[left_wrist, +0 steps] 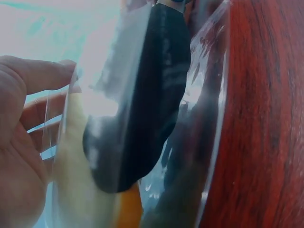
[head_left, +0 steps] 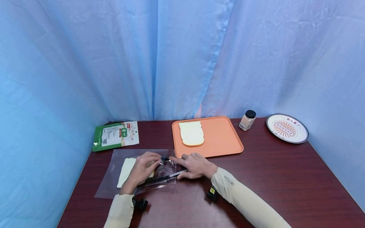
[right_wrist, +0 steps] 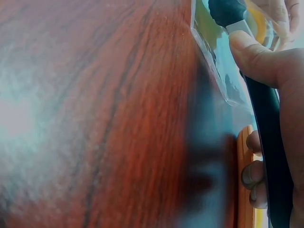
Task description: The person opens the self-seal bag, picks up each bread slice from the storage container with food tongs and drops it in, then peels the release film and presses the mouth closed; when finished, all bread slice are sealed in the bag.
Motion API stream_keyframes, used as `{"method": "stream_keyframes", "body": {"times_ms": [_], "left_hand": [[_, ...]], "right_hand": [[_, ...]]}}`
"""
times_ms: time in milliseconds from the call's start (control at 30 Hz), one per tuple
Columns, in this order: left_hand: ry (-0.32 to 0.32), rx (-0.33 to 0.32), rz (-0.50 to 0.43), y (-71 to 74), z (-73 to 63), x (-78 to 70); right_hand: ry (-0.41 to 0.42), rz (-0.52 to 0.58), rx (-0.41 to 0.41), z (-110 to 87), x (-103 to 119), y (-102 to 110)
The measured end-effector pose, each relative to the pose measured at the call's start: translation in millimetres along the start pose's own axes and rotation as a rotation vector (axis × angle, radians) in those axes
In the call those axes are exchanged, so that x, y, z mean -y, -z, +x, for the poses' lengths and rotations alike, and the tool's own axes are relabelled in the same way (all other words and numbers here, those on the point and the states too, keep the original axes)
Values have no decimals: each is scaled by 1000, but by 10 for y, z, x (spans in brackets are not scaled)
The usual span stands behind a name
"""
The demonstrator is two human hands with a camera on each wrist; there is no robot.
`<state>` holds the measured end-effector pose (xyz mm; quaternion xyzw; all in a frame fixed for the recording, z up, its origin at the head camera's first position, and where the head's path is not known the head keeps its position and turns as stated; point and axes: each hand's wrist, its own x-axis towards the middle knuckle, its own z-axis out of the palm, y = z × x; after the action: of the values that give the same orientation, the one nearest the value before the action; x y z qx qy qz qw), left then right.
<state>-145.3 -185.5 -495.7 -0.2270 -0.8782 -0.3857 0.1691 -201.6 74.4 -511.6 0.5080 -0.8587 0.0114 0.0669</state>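
A clear plastic bag (head_left: 106,186) lies on the table at the front left, with a slice of bread (head_left: 125,172) inside it. My left hand (head_left: 142,168) lies over the slice and pinches the bag's film near its mouth, thumb on one side and fingers on the other. My right hand (head_left: 196,166) grips a pair of tongs (right_wrist: 268,137) with dark handles. Their black scalloped heads (left_wrist: 159,95) reach into the bag, by the slice's near right edge. In the left wrist view a tong head overlaps the bread through the film.
Behind the right hand is an orange tray (head_left: 223,136) bearing another bread slice (head_left: 191,133). A green and white food pouch (head_left: 114,136) lies at the back left. Toward the back right stand a black-capped jar (head_left: 247,121) and a patterned plate (head_left: 303,134). Blue curtains (head_left: 182,57) surround the table.
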Motion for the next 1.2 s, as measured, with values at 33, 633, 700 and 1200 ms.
{"method": "stream_keyframes", "body": {"times_ms": [33,633,700,1200], "left_hand": [[-1,1,0,-1,0,4],[-29,-21,-16,-7,-1,24],[-26,-19,-16,-8,0,25],[-28,-26,-11,1,2,16]], "right_hand": [[-4,4,4,1,4,7],[-107,-15,131,26,113,143],[-113,-17,128,29,121,169],[-164,37,132,-25,128,261]]}}
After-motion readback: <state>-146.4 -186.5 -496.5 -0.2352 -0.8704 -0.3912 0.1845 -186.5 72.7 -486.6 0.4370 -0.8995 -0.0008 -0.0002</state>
